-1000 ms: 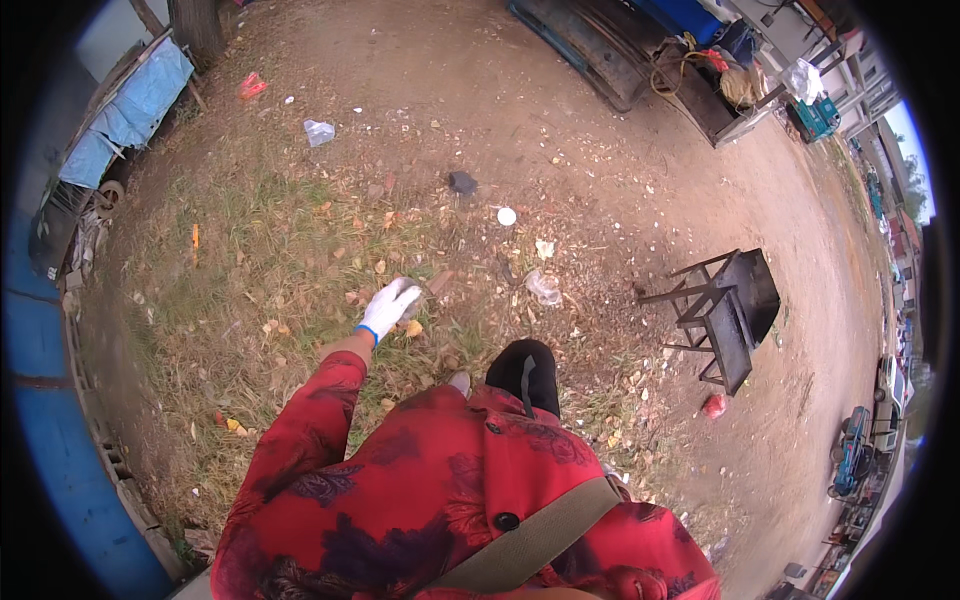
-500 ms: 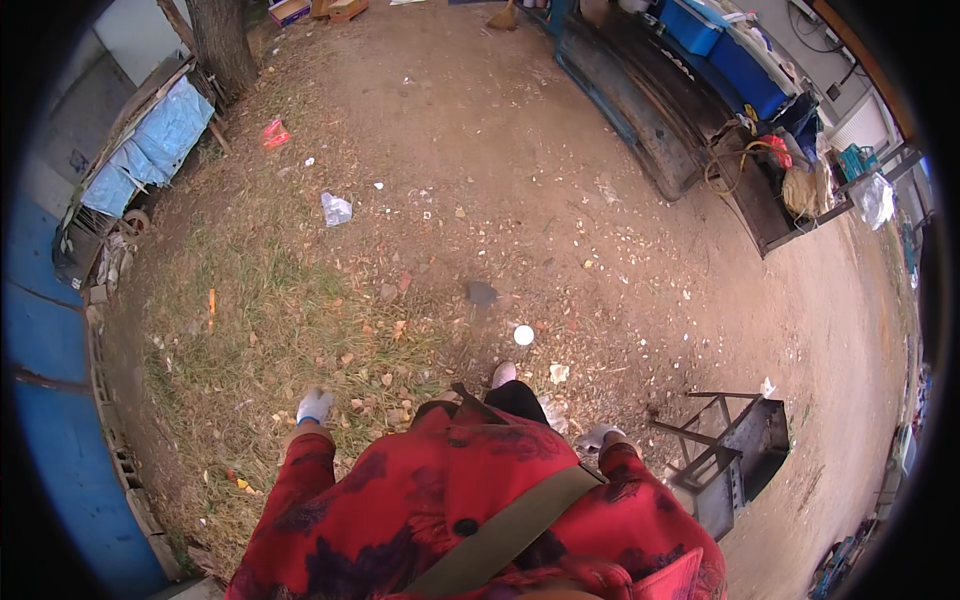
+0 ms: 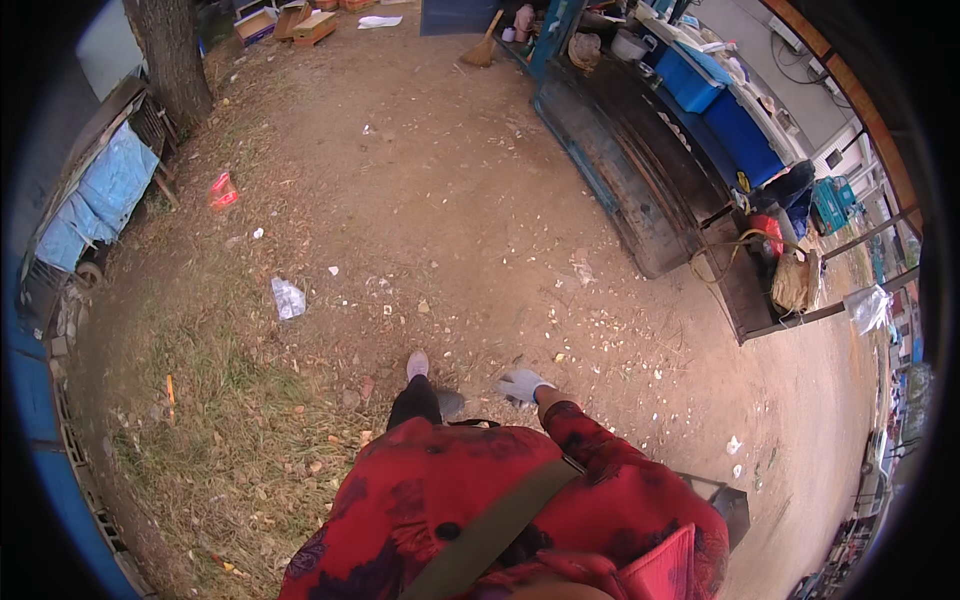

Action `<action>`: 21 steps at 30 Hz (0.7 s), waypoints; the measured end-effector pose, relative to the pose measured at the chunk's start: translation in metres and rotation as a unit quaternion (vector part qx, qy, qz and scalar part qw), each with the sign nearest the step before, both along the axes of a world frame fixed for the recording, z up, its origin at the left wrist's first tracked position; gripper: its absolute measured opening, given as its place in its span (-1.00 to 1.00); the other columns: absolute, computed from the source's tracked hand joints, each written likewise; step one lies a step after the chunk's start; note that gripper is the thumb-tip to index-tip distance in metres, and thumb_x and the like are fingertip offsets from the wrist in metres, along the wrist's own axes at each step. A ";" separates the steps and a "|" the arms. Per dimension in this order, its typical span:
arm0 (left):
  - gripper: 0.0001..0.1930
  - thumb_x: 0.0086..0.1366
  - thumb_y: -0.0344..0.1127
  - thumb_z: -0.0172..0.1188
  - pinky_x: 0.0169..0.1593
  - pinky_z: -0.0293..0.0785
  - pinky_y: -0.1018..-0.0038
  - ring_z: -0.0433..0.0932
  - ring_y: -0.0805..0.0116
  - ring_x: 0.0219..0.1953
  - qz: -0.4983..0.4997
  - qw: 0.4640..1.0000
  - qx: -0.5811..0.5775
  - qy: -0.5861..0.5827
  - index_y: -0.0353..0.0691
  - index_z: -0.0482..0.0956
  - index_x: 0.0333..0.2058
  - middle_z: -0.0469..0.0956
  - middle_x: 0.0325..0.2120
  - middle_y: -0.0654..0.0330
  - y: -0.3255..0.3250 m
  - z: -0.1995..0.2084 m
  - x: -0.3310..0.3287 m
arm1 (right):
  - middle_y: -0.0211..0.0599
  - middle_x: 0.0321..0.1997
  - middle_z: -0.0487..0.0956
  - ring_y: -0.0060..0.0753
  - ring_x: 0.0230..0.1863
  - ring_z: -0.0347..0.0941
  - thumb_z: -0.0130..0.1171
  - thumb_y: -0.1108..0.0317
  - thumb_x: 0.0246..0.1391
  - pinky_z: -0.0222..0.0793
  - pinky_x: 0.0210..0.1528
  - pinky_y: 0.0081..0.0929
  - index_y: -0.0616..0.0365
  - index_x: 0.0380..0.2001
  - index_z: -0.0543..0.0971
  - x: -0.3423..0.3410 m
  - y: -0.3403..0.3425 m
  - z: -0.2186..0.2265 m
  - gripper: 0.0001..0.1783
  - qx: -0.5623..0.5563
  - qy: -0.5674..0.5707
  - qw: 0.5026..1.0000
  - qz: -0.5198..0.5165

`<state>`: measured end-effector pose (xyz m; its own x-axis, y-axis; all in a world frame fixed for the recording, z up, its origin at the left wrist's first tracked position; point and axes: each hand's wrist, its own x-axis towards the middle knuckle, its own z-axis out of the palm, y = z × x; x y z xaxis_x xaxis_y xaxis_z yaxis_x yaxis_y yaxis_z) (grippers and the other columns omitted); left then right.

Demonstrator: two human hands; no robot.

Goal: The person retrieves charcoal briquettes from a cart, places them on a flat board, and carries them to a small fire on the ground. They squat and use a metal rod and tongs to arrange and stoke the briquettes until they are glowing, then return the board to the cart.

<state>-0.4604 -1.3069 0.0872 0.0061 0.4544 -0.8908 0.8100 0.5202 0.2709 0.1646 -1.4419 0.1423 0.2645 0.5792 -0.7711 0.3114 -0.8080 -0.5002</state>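
Observation:
My right hand [image 3: 524, 385], in a pale work glove, swings low in front of me over bare dirt. Its fingers point left, loosely stretched, and no held thing shows in it. Nearest to it are small pale scraps on the ground and a dark flat piece [image 3: 450, 402] beside my trouser leg. My left hand is out of sight behind the red patterned jacket [image 3: 400, 500]. One light shoe [image 3: 417, 364] is planted ahead of me.
At right stands a long dark metal bench [image 3: 640, 190] with blue bins [image 3: 740, 135] behind it. A broom [image 3: 482, 50] and cardboard boxes [image 3: 313, 28] lie far ahead. A tree [image 3: 172, 60] and a blue-covered cart [image 3: 100, 190] stand at left. Plastic litter [image 3: 288, 299] dots the ground.
I have moved forward, so the bench and litter sit nearer. My right arm has swung forward; my left hand has left the view. The white disc is no longer visible.

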 end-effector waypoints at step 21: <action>-0.54 0.32 0.01 0.05 -0.60 0.37 0.47 0.45 0.38 -0.70 -0.182 0.969 0.073 -0.148 -0.23 0.48 0.00 0.68 -0.42 0.05 0.602 0.033 0.738 | -0.07 -0.33 0.68 -0.13 -0.35 0.65 0.04 -0.09 0.14 0.54 -0.28 -0.21 0.12 -0.24 0.69 0.517 0.256 -0.127 -0.50 -0.164 0.011 0.984 -0.070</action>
